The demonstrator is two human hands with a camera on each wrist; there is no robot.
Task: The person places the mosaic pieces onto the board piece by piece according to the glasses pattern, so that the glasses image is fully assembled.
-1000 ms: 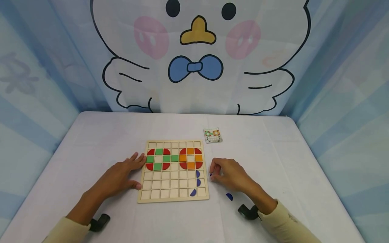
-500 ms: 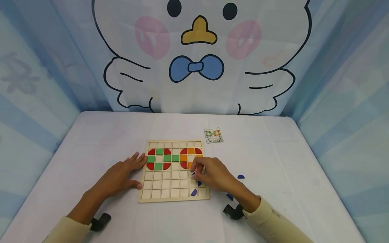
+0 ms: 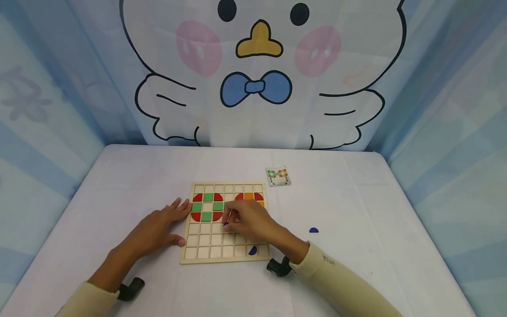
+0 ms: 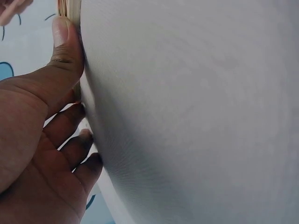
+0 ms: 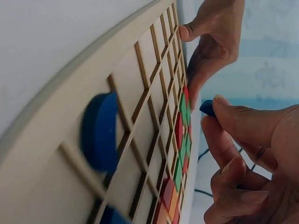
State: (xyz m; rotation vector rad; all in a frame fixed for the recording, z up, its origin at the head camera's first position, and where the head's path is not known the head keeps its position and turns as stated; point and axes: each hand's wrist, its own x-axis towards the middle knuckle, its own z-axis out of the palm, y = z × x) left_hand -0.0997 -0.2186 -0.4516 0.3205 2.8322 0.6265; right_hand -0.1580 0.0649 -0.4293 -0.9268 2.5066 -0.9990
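Note:
My right hand [image 3: 251, 222] is over the middle of the wooden grid board [image 3: 202, 259], pinching a blue half-round block [image 5: 207, 108] between thumb and fingertip. My left hand [image 3: 160, 226] lies at the board's left edge, its thumb and fingers touching the side; in the left wrist view the thumb [image 4: 65, 51] meets the wood. Red quarter-round and green square blocks [image 3: 207, 197] fill cells at the upper left. Red and orange blocks [image 3: 248, 196] at the upper right are partly covered by my right hand. One blue half-round block [image 5: 100, 133] sits in the bottom row.
A small pattern card [image 3: 278, 176] lies on the white tabletop [image 3: 336, 185] beyond the board's upper right corner. Another blue half-round block [image 3: 314, 230] lies on the table to the right. A cartoon-printed curtain [image 3: 253, 123] stands behind the table.
My right hand has carried a blue half-round block leftward from beside the board to above its middle. Its forearm now covers the spot of a loose blue block. My left hand has stayed put.

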